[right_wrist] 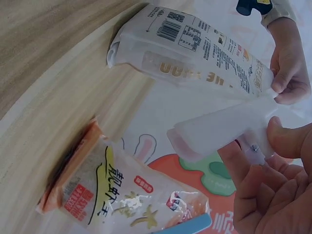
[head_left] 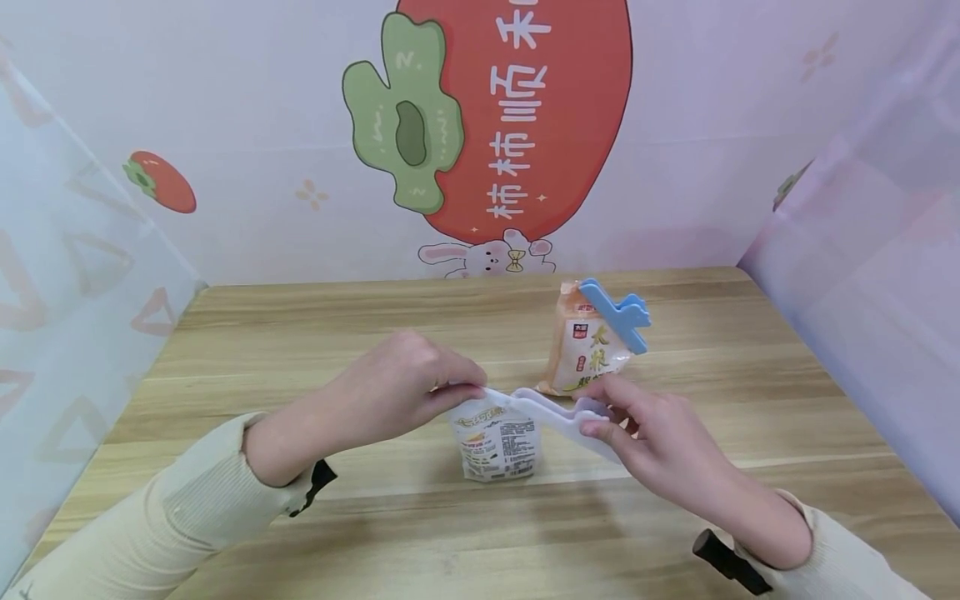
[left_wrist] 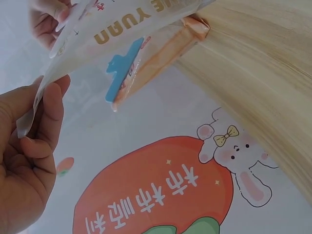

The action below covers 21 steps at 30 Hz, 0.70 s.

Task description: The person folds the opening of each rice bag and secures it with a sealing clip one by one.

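A white printed food bag [head_left: 498, 450] stands upright on the table. My left hand [head_left: 393, 387] pinches its top left corner between thumb and fingers, also seen on the bag [left_wrist: 141, 22] in the left wrist view. With thumb and fingers my right hand [head_left: 667, 429] squeezes the handles of a white and lilac bag clip [head_left: 558, 418]. The clip's two long bars are parted, and one end meets the bag's top edge near my left fingers. From the right wrist view of the clip [right_wrist: 219, 126], I cannot tell whether the bag's edge lies between the bars.
Behind my right hand stands an orange and white food bag [head_left: 573, 342], its top held by a blue bag clip [head_left: 615, 315]. Both bags are on a wooden table [head_left: 315, 333] with printed fabric walls at the back and sides.
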Motion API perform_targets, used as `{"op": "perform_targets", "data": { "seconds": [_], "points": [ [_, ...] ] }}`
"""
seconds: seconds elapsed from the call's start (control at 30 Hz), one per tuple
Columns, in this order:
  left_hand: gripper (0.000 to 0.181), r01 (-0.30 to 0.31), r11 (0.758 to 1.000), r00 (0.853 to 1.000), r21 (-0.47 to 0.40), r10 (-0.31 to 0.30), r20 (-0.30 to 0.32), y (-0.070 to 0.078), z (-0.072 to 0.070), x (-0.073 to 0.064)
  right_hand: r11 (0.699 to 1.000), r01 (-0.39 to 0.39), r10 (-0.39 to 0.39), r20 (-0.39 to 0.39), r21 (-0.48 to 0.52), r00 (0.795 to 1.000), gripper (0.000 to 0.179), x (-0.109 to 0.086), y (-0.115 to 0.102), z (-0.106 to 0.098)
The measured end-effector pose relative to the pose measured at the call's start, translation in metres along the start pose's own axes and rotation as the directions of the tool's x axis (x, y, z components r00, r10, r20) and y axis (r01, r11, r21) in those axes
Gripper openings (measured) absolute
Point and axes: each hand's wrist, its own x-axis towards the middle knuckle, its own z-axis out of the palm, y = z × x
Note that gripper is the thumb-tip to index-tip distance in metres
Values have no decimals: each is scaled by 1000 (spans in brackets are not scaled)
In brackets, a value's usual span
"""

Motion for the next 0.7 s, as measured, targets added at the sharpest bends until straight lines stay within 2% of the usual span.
{"op": "perform_targets", "data": {
  "seconds": [0.2,0.43,0.7],
  "points": [
    [9,-24,999,1000,21,24,-14,-1,0,-1,1000,4,-5,30,28,1000,29,3,3,3],
    [19,-43,997,999,62,44,-20,0,-1,1,998,39,-40,19,42,999,32,6,8,8],
    [14,-37,997,999,71,38,-9,3,0,1,998,17,-19,19,56,1000,32,6,6,12]
  ]
}}
